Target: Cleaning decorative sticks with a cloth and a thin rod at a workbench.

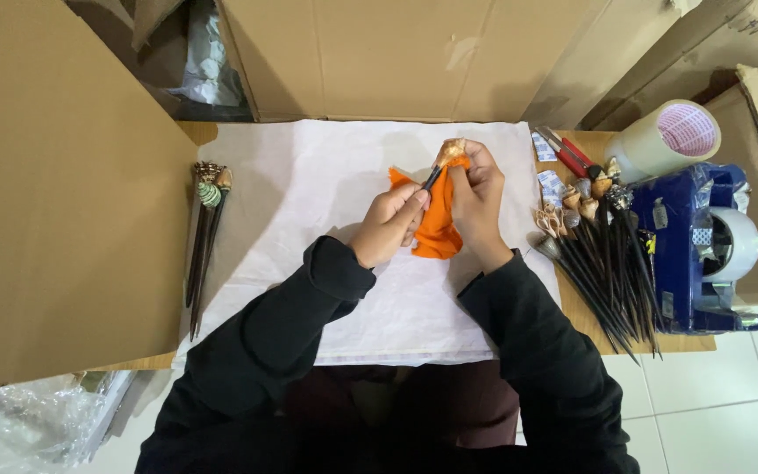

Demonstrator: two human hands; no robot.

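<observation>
Over a white cloth [309, 175] on the table, my left hand [388, 224] grips the dark shaft of a hair stick [432, 177]. My right hand [477, 197] holds an orange cloth [439, 230] around the stick's shell-topped head [451, 151]. Both hands are close together, fingers closed. The lower part of the stick is hidden by my left hand and the cloth.
A few finished sticks [203, 228] lie at the left of the white cloth. A pile of several dark sticks [603, 254] lies at the right, beside a blue tape dispenser [704, 246], a tape roll [668, 136] and red-handled scissors [572, 154]. Cardboard boxes [54, 175] surround the table.
</observation>
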